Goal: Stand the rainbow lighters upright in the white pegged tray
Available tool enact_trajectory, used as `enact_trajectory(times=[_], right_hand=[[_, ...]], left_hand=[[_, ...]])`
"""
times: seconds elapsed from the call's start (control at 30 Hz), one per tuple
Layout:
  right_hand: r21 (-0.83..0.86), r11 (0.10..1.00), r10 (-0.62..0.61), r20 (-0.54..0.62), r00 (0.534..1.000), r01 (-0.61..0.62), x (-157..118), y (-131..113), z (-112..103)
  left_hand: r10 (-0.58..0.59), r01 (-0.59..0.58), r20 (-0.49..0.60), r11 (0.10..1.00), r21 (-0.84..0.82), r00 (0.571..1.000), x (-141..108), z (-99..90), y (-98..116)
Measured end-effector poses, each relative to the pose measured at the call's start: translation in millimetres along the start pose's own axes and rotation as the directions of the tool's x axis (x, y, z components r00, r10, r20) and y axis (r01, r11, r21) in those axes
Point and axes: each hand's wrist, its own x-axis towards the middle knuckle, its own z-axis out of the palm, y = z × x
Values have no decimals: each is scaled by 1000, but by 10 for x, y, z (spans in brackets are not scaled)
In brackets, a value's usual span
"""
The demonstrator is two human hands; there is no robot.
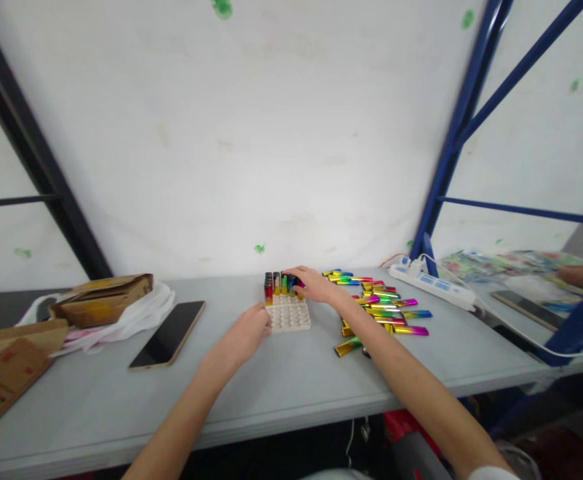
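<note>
Right hand point(307, 283) curled over the back right corner of a white tray point(289, 319), its fingers among small upright tubes point(276, 285); whether they are closed on one cannot be told. Left hand point(255, 327) with fingers bent together at the tray's left side, near the front corner; whether it pinches the tray is unclear. The tubes, dark-topped with coloured bodies, stand along the back of the tray, and rows of round holes show in front. The tray sits near the middle of the grey table's point(301, 380) back edge. To its right lies a loose pile of shiny coloured sticks point(384, 307); beyond, toward the back right corner, a white power strip point(434, 287). To the left lie a dark-screened phone point(168, 335), a cardboard box point(108, 300) on a white plastic bag point(121, 331) and, at the left edge, more brown cardboard point(8, 373)
</note>
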Motion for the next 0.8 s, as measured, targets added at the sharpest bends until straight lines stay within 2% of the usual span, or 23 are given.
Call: enact_trajectory(times=[0.13, 0.23, 0.3, 0.37, 0.43, 0.47, 0.57, 0.67, 0.8], right_hand=[[35, 999, -16, -34, 999, 17, -53, -31, -64], [52, 999, 24, -196, 980, -14, -112, 34, -273], [91, 993, 108, -348, 931, -81, -157, 145, -480], [134, 979, 201, -470, 860, -156, -215, 294, -689], [141, 965, 262, -547, 795, -221, -294, 454, -847], [142, 959, 282, -561, 778, -246, -343, 528, -894], [139, 938, 338, -561, 756, -316, -509, 704, -892], [103, 925, 363, -523, 771, -365, -654, 802, -759], [81, 927, 355, -507, 785, -367, -750, 868, -614]], left_hand=[[-19, 19, 16, 1000, 8, 1000, -6, -17, 15], [11, -11, 5, 1000, -3, 1000, 12, 6, -38], [13, -14, 20, 1000, 9, 1000, 33, 25, -80], [1, -1, 36, 1000, 20, 999, 54, 35, -107], [-3, 3, 33, 1000, 14, 999, 71, 36, -113], [-2, 2, 31, 1000, 9, 1000, 78, 34, -111], [-5, 4, 36, 1000, 6, 999, 88, 30, -106], [-4, 3, 36, 1000, 24, 999, 90, 35, -116], [10, -10, 28, 1000, 27, 1000, 90, 27, -117]])
